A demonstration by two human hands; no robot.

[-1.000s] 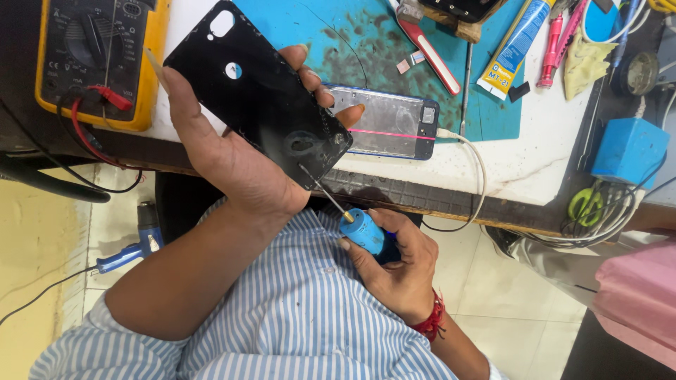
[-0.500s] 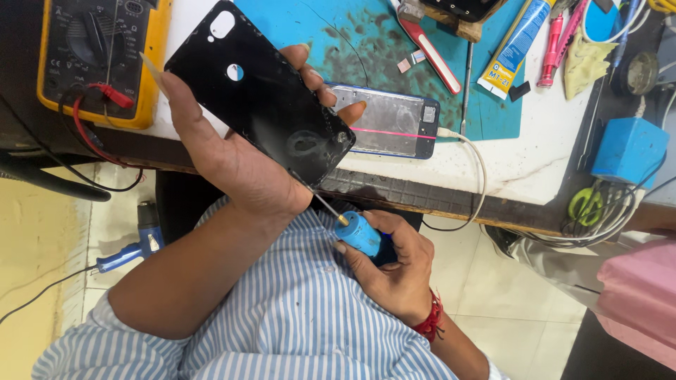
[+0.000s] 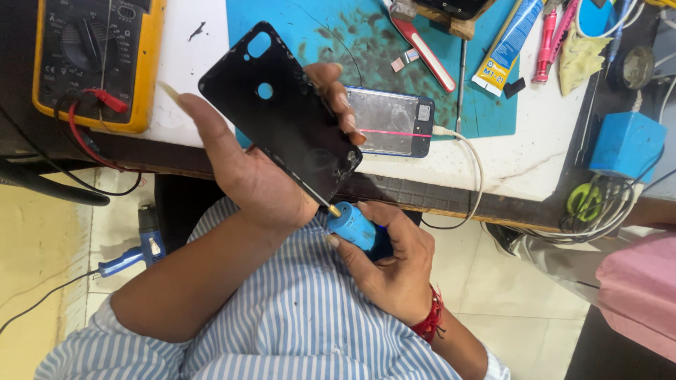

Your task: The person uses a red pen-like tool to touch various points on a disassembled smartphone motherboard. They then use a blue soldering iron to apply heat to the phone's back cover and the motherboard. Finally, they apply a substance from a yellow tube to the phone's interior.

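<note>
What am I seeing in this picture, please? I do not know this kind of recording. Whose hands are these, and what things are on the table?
The single camera sits on a person's head and looks down, so you see that person's own two bare hands and striped shirt. The left hand holds a flat black phone back cover with round holes. The right hand grips a blue-handled screwdriver, its thin metal shaft against the cover's lower edge. On the white table lie a blue work mat, a silver phone body connected to a white cable, a yellow multimeter with red and black leads, a blue box and small tools.
</note>
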